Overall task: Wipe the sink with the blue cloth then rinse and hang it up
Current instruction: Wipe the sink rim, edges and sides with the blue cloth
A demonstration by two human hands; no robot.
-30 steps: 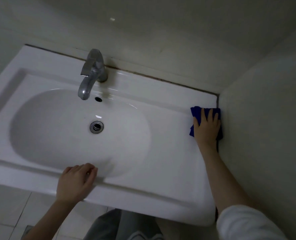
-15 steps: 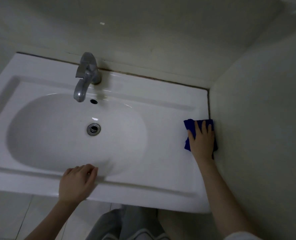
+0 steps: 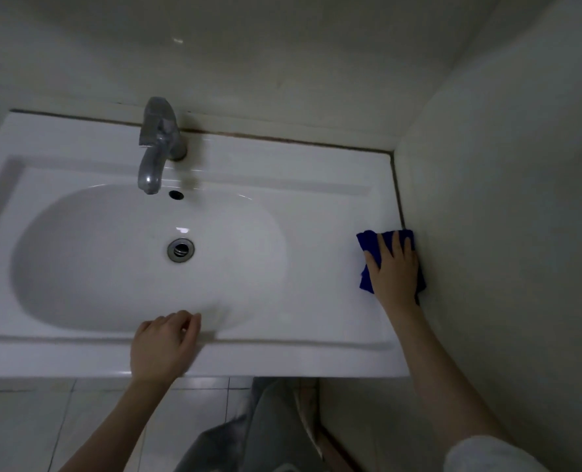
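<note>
Pressing blue cloth (image 3: 367, 243) flat (right hand (image 3: 393, 270))

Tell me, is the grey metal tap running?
Off: no water falls from the grey metal tap, and the white ceramic sink looks empty.

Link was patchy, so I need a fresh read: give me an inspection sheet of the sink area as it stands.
Surface: white sink, deck bare; no water seen running from the faucet.
Job's things: blue cloth flat on the right deck, against the side wall.
Clutter: nothing seen.
Grippers: right hand pressed flat on the cloth; left hand resting on the front rim, fingers curled, holding nothing.
Cables: nothing seen.
Surroundings: dark seam line along the back wall joint; tiled floor below; the person's legs under the front edge.
</note>
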